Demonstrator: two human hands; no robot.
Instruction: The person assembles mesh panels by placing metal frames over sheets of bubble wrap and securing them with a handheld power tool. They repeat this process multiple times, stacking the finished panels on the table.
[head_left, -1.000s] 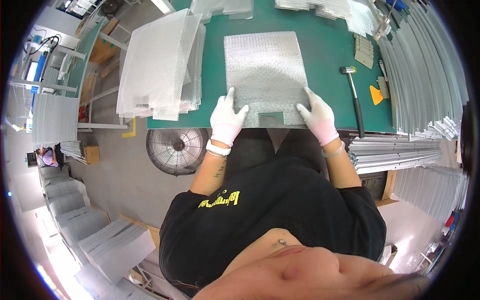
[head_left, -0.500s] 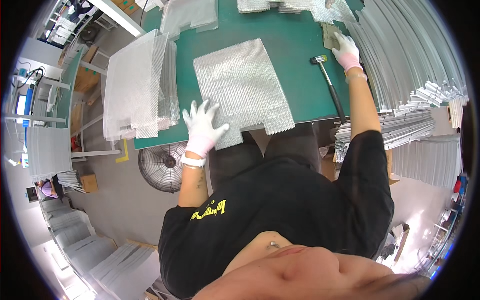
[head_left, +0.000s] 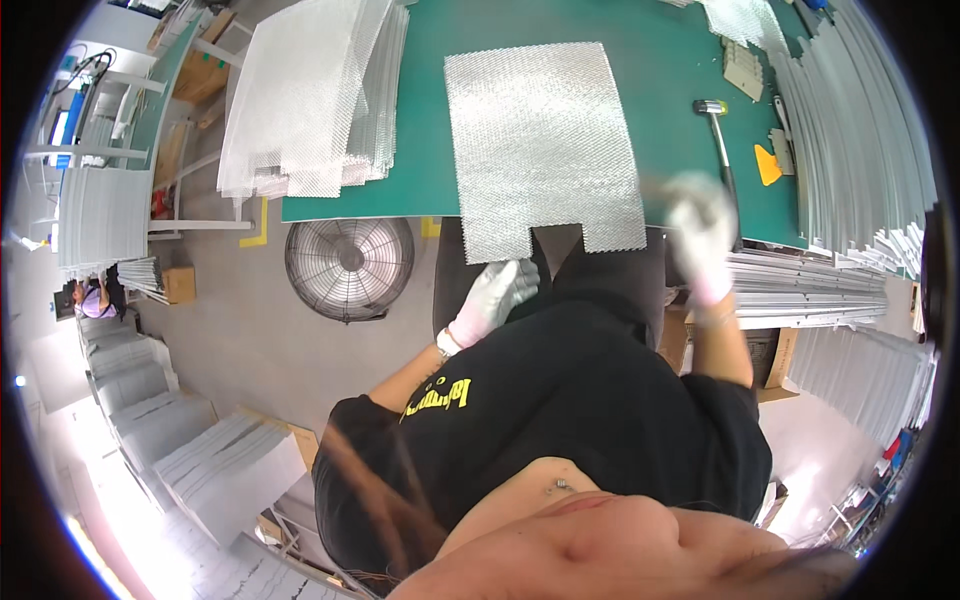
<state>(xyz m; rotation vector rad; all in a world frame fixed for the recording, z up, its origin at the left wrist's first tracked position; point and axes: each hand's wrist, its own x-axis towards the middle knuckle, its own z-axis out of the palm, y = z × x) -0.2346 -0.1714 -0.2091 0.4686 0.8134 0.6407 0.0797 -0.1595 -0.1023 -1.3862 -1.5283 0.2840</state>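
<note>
A silver honeycomb-textured panel (head_left: pixel 545 140) lies on the green tabletop (head_left: pixel 430 190), its notched end reaching past the near edge. My left hand (head_left: pixel 497 295), in a white and pink glove, is just below the panel's left tab. Its fingers are curled together near the tab's lower edge; whether they pinch it is unclear. My right hand (head_left: pixel 702 235), gloved alike, is smeared by motion at the table's near edge, right of the panel. A faint blurred streak shows by its fingers; I cannot make out what it is. A mallet (head_left: pixel 716 130) with a black handle lies beyond it.
A stack of mesh sheets (head_left: pixel 300 100) stands at the table's left. A yellow scraper (head_left: pixel 767 165) and a beige notched block (head_left: pixel 742 70) lie at the right, beside a stack of long grey strips (head_left: pixel 850 130). A floor fan (head_left: pixel 350 270) stands below the table.
The view has shifted. The panel is turned straighter. My left hand has left the panel's face for below its tab, fingers now curled. My right hand has left the beige block and come nearer.
</note>
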